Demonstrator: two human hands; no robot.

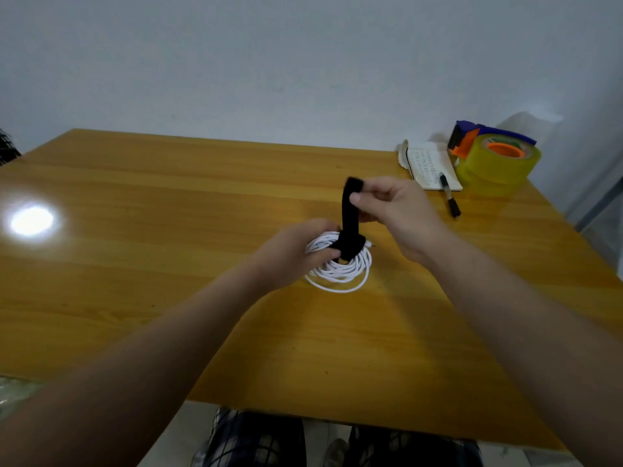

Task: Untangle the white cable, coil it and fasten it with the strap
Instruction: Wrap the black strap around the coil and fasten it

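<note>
cable coiled, strap half fastened

the white cable (340, 269) is lying coiled on the table (168, 197). the left hand (296, 252) is gripping the coil; the right hand (391, 210) is pinching the black strap (349, 214) upright. wrapping and closing appear outstanding.

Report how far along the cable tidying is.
Done: the white cable sits in neat loops, with no tangle visible. In hand: the left hand grips the coil where the black strap wraps one side, and the right hand pinches the strap's free end, held upward. Left: bring that end down around the coil and fasten it; the strap is not yet closed.
</note>
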